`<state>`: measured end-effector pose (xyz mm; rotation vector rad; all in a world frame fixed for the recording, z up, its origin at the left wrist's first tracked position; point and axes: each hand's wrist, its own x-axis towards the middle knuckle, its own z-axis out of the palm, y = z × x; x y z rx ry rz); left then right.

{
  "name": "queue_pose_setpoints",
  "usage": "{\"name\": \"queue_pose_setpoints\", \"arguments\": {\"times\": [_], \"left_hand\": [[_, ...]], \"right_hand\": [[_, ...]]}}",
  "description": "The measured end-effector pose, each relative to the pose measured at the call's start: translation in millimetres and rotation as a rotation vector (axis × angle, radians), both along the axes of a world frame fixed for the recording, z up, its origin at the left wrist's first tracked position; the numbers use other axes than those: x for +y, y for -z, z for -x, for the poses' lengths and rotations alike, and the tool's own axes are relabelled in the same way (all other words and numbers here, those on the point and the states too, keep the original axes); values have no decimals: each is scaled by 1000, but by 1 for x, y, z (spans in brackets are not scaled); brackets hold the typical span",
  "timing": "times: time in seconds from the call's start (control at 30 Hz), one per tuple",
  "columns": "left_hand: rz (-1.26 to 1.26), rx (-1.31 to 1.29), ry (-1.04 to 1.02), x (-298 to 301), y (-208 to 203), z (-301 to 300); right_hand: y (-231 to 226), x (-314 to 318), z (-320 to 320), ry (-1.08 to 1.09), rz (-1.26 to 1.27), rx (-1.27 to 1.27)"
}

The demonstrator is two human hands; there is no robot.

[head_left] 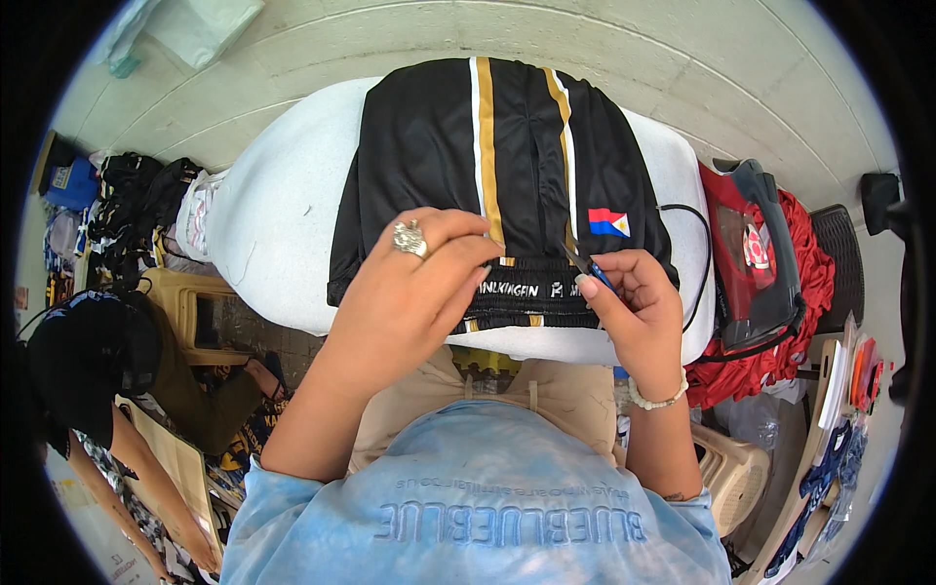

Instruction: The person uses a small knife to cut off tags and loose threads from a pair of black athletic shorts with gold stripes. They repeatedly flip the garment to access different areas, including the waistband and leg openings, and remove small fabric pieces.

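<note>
Black shorts (419, 146) with white and gold side stripes and a small flag patch (608, 222) are spread over a white padded ironing board (283, 205). Their elastic waistband (531, 285), with white lettering, faces me. My left hand (414, 283), a large ring on one finger, hovers over the waistband beside the left stripe. Its thumb and fingertips come together in a pinch; whatever is between them is too small to see. Small thread snips (597, 271) with a dark blue handle are in my right hand (639, 297), the blades pointing at the waistband by the right stripe.
Right of the board stands a red and grey iron (756, 253) with a black cord, beside red cloth (809, 263). At lower left another person (93, 361) in black bends over cloth. Dark garments (146, 195) are piled at left. A pale wall (390, 39) rises behind the board.
</note>
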<state>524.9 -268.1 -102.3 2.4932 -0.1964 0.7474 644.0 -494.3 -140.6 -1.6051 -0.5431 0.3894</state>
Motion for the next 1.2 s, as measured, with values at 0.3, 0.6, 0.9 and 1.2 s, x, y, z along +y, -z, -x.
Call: {"name": "queue_pose_setpoints", "arguments": {"times": [0.3,0.6,0.9,1.2], "left_hand": [[150,185,91,4,12,6],[118,245,81,5,16,15],[-80,88,60,-7,31,17],[-79,-64,-41,-21,53,17]], "right_hand": [[-2,2,1,-8,-5,2],[-3,1,2,-11,7,15],[-3,1,2,-11,8,4],[-6,-1,5,-58,64,-61]]}}
